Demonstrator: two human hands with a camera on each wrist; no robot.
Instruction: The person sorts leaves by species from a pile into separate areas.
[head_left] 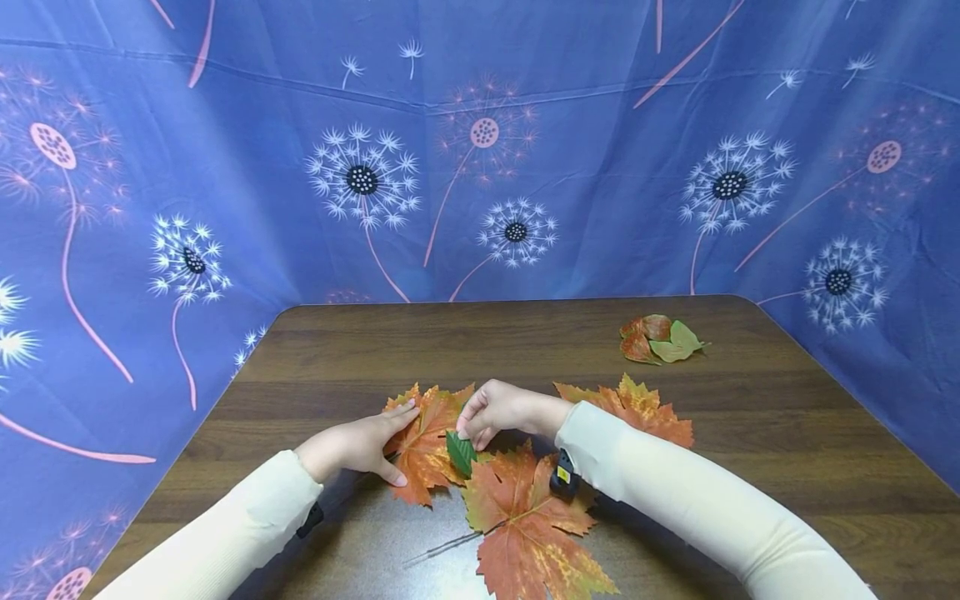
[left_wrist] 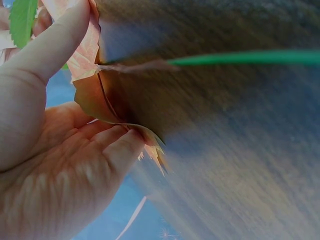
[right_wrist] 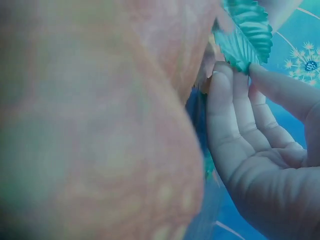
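In the head view my left hand [head_left: 366, 442] rests on an orange artificial maple leaf [head_left: 429, 457], its fingers and thumb spread over the leaf's left side. My right hand [head_left: 501, 410] pinches a small green leaf [head_left: 460, 452] by its tip, above the orange leaf's right edge. The right wrist view shows this green leaf [right_wrist: 246, 36], with toothed edges and ribs, between thumb and fingertips. A larger orange-red maple leaf [head_left: 517, 521] with a dark thin stem lies in front of the right hand. In the left wrist view a green stem [left_wrist: 240, 58] runs out from under the leaf.
Another orange maple leaf [head_left: 637, 408] lies partly behind the right forearm. Several small red and green leaves [head_left: 660, 339] sit near the back right of the wooden table [head_left: 420, 333]. A blue dandelion-print cloth [head_left: 450, 208] hangs behind the table.
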